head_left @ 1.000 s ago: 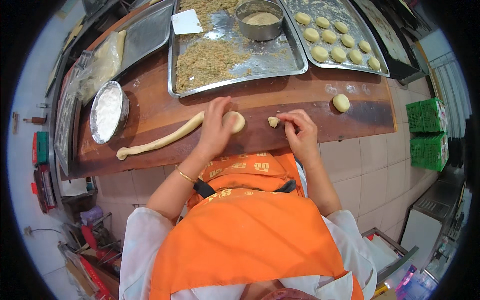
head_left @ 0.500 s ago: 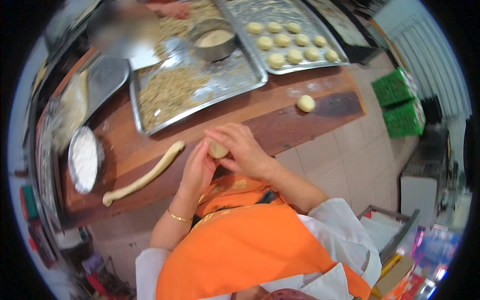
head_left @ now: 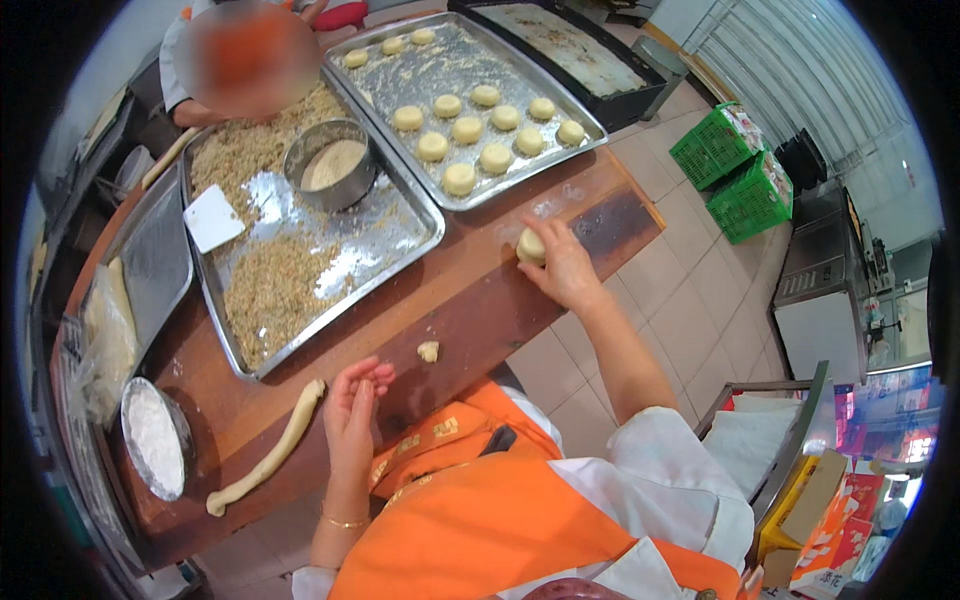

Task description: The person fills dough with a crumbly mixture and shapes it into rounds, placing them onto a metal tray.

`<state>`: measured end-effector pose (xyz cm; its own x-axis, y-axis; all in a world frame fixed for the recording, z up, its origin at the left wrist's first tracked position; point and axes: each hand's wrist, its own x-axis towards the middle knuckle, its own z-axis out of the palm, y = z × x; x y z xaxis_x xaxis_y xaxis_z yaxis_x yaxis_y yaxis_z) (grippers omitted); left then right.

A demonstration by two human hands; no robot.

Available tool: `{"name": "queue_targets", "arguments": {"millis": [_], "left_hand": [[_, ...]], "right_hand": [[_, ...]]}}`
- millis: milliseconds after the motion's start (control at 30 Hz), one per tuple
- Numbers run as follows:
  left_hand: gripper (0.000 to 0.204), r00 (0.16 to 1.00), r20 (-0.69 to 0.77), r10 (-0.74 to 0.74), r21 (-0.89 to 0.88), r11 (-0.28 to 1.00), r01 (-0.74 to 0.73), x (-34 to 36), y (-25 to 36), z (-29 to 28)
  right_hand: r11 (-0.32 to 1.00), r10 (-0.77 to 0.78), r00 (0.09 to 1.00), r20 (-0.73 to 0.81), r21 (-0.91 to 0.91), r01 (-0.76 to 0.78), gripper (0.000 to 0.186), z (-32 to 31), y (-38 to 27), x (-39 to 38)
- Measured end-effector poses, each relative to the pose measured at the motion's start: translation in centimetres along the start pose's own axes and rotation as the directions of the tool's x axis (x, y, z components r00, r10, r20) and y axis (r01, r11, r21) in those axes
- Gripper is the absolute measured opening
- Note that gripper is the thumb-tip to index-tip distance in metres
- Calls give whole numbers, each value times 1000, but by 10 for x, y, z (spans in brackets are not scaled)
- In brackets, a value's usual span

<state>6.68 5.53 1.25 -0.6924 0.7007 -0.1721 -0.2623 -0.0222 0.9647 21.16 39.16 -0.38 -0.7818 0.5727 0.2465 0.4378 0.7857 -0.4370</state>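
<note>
Out to the right, near the front edge of the wooden table, my right hand (head_left: 566, 268) has its fingers round a pale dough ball (head_left: 531, 247). My left hand (head_left: 352, 400) hovers by the table's front edge, its fingers loosely bent and nothing visible in them. A small rough scrap of dough (head_left: 428, 351) lies on the wood to the right of that hand. To its left stretches a long dough rope (head_left: 270, 462), slightly curved. Whether a second ball sits beneath my right hand is hidden.
A metal tray (head_left: 330, 318) holds crumbly filling (head_left: 275, 300), a round metal sieve (head_left: 330, 190) and a white scraper (head_left: 213, 219). Another tray (head_left: 590, 140) carries several dough rounds (head_left: 466, 130). A flour bowl (head_left: 155, 440) stands left. A co-worker's hand (head_left: 250, 118) reaches into the filling.
My hands have parted from round a dough ball at the middle. The right hand has moved out to the right, onto a dough ball; a dough scrap now shows. The whole view has shifted.
</note>
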Motion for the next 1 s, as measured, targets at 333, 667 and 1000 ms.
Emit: {"name": "queue_targets", "arguments": {"millis": [333, 667, 1000], "left_hand": [[20, 995, -102, 3, -67, 998, -10, 24, 15, -5], [18, 971, -238, 13, -93, 995, -36, 73, 30, -6], [18, 900, -410, -148, -123, 987, 107, 98, 41, -13]], "right_hand": [[917, 114, 993, -17, 388, -98, 55, -2, 33, 15], [860, 214, 959, -184, 501, -96, 53, -32, 108, 208], [999, 21, 974, -227, -33, -29, 59, 28, 167, 332]]}}
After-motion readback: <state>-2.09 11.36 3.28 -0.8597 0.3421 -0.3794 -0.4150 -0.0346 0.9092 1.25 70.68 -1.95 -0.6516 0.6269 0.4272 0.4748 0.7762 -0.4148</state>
